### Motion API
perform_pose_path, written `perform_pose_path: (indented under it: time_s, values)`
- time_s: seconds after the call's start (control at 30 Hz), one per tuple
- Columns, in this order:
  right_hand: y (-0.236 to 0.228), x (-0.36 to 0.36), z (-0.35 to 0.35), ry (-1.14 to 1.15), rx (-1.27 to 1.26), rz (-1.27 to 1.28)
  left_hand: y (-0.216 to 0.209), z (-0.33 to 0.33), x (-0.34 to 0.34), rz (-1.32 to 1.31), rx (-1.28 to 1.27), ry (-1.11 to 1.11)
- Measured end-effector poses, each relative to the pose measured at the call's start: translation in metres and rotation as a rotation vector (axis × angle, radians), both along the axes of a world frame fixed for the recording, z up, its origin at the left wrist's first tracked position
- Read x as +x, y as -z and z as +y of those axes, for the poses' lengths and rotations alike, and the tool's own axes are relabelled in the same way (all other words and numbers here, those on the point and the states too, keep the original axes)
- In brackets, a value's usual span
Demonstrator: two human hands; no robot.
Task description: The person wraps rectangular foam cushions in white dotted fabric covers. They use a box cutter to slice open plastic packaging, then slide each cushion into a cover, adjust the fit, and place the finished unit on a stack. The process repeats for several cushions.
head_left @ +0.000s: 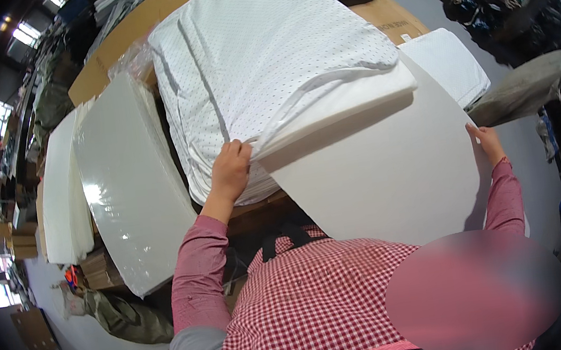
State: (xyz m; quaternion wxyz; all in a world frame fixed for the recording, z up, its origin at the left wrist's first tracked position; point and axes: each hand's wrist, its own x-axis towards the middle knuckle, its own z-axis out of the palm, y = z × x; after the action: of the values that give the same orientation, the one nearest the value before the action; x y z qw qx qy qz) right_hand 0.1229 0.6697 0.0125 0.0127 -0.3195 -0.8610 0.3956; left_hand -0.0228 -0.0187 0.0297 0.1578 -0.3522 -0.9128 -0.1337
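The left hand (230,172), at centre, pinches the edge of a white dotted cover (263,43), upper centre. The right hand (491,144), centre right, has its fingers holding the edge of a large pale sheet (393,167).

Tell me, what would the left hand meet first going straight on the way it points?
The left hand would likely meet the dotted white cover, whose edge its fingers touch; depth there is hard to judge.

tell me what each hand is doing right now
Left hand: closed, holding the edge of the cloth.
Right hand: holding the board by its right edge.
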Motion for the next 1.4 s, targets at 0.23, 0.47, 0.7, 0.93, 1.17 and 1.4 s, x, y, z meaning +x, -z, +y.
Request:
perform_pose_path:
  time_s: [0.23, 0.47, 0.7, 0.93, 1.17, 1.4]
  values:
    - [0.024, 0.022, 0.012, 0.077, 0.126, -0.094, 0.005, 0.063, 0.068, -0.335, 0.140, 0.399]
    - [-0.005, 0.022, -0.015, 0.097, 0.059, 0.035, 0.052, 0.057, 0.005, -1.295, 1.459, -0.438]
    - [-0.044, -0.012, -0.042, 0.095, 0.235, 0.007, 0.073, 0.085, 0.061, -1.876, 1.566, -0.303]
    - [-0.159, -0.129, -0.057, -0.018, 0.408, 0.175, 0.030, 0.095, 0.044, -1.627, 1.571, -0.208]
    - [-0.235, -0.218, -0.115, -0.022, 0.116, 0.471, -0.048, 0.089, -0.085, -0.767, 1.832, -0.277]
    - [-0.218, -0.241, -0.151, -0.351, -0.420, 0.207, -0.158, -0.023, -0.236, -0.620, 1.323, -0.384]
